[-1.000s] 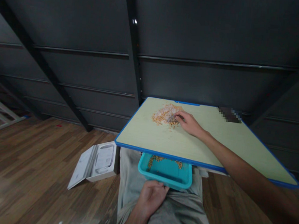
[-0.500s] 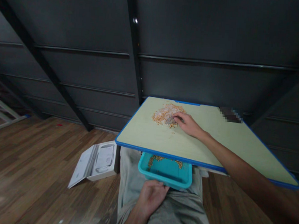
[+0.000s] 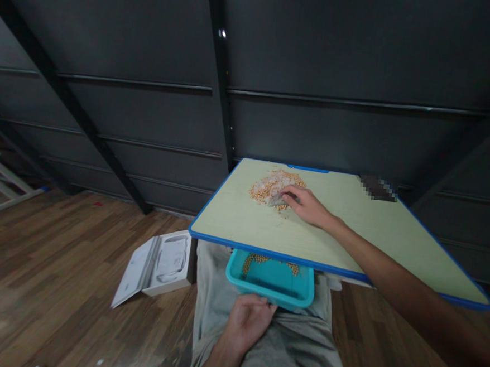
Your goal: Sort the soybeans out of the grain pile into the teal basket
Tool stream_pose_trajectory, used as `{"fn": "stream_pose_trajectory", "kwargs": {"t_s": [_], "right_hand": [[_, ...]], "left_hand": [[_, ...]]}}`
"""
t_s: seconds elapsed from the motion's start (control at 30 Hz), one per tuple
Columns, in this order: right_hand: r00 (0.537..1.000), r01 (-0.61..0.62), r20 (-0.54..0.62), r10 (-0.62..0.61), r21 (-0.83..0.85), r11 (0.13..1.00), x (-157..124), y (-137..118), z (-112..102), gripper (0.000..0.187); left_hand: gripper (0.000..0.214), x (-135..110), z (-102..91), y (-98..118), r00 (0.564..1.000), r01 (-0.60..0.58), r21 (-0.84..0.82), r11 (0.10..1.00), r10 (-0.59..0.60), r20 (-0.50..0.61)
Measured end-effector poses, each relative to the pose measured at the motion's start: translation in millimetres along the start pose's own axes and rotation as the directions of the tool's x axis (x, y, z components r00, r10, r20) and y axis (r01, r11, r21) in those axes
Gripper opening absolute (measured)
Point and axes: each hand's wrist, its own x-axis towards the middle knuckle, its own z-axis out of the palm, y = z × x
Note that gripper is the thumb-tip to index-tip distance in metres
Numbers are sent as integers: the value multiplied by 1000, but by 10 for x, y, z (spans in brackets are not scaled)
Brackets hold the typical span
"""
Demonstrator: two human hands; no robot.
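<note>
A pile of tan, bean-like grains (image 3: 260, 193) mixed with whitish bits lies on the pale green tabletop (image 3: 229, 219). At its near right side, my right hand (image 3: 306, 205) is closed in a pinch on a small greyish, see-through piece (image 3: 276, 199), whose kind I cannot make out. On my lap, partly under the table edge, sits a turquoise plastic tray (image 3: 270, 297) with the same grains along its far side. My left hand (image 3: 252, 318) holds the tray's near wall, its fingertips hidden beneath.
Blue edging (image 3: 265, 251) runs round the table. A pixelated dark object (image 3: 379, 188) lies at the back right corner. An opened white box (image 3: 172, 262) rests on the wooden floor to the left. Behind the table rises a dark panelled wall (image 3: 349, 135).
My right hand has shifted slightly left, and the greyish piece shows more plainly at the pile's near edge. My left hand and the tray stay practically in place.
</note>
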Motion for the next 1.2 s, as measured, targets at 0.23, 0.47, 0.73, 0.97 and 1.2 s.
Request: {"fn": "stream_pose_trajectory", "kwargs": {"t_s": [0.23, 0.47, 0.73, 0.97, 1.2], "right_hand": [[1000, 6, 10, -6, 5, 1000, -2, -40, -4, 19], [1000, 11, 14, -11, 1, 1000, -3, -42, -5, 19], [1000, 2, -26, -2, -2, 1000, -2, -55, -9, 19], [1000, 7, 3, -7, -15, 1000, -9, -38, 0, 19], [1000, 16, 13, -16, 21, 1000, -10, -40, 2, 19]], "left_hand": [[64, 6, -1, -3, 1000, -5, 5, 1000, 5, 4], [64, 19, -17, -4, 999, -17, 30, 999, 16, 28], [67, 21, -7, -2, 999, -14, 10, 1000, 14, 40], [68, 12, 0, 9, 999, -3, 20, 1000, 3, 37], [71, 15, 18, 4, 999, -17, 6, 1000, 17, 43]]}}
